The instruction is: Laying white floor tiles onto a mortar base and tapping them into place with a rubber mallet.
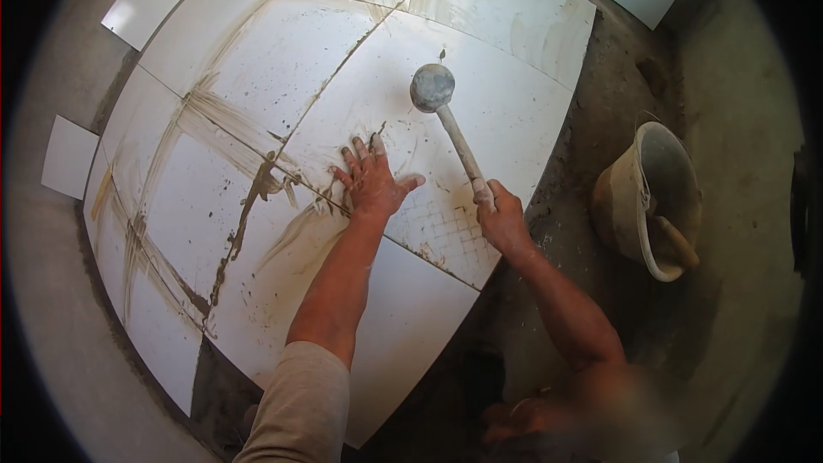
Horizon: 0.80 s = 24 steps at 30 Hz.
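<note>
Judge level against the whole tiled floor (291,43), likely the best guide to good seating. On the white tile (506,111) beneath the mallet (459,141), better to tap squarely and lightly, shifting the blows about and sparing the near and right edges. With the mallet's head over the far half, hard to tell whether touching. Note the left hand (369,187), palm down near the tile's left corner, spread wide, gripping nothing; the right hand (504,219), closed around the handle's near end.
</note>
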### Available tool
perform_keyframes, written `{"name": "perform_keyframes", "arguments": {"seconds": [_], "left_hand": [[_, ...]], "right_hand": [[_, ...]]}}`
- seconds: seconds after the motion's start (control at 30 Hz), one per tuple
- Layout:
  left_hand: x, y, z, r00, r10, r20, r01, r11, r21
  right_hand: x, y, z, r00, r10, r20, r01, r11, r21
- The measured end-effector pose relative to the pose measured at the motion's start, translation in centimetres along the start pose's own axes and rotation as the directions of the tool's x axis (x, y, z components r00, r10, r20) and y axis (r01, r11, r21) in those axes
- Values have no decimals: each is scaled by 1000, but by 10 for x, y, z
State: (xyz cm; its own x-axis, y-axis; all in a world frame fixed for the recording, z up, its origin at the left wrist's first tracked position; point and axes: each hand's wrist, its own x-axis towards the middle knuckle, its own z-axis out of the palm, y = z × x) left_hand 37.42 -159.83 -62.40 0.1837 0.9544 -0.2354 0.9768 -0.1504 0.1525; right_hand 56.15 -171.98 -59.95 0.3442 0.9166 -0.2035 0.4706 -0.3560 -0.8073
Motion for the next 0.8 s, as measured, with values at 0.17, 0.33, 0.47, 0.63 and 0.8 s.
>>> {"name": "perform_keyframes", "arguments": {"seconds": [0.17,0.33,0.47,0.63,0.8], "left_hand": [[18,15,-25,973,-120,199,127,992,-20],[31,28,-35,926,-188,327,194,981,14],[35,35,-42,923,-183,339,199,980,-13],[35,29,-40,926,-190,326,209,978,-23],[35,29,-39,927,-191,322,213,977,-34]], "right_hand": [[54,-39,-13,996,-71,-47,77,986,145],[111,-49,10,980,-146,-137,159,984,86],[138,-34,38,995,89,-40,-90,996,-20],[131,-49,37,997,-37,-73,37,999,1],[104,-38,21,998,4,-63,11,973,232]]}}
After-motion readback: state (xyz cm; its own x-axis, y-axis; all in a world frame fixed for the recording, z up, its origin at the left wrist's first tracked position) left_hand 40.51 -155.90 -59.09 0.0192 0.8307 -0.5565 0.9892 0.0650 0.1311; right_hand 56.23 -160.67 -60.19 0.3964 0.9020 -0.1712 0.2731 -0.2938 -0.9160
